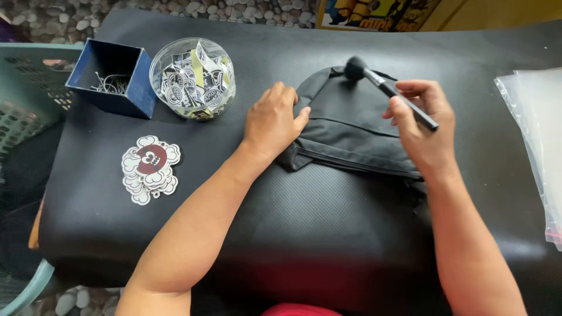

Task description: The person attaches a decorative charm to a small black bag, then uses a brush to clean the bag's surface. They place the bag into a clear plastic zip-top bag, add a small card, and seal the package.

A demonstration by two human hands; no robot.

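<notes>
A folded black garment (351, 131) lies on a black padded surface (293, 234). My left hand (274, 120) rests flat on the garment's left edge, fingers spread a little. My right hand (424, 126) grips a black brush (386, 86) by its handle, above the garment's right side. The brush's round dark head points up and to the left, over the garment's top edge.
A clear round tub (193, 79) holding several printed tags stands at the upper left, next to a blue open box (111, 76) with metal chains inside. A stack of cloud-shaped cutouts (149, 169) lies in front of them. Clear plastic bags (535, 134) sit at the right edge. A teal basket (29, 93) is at far left.
</notes>
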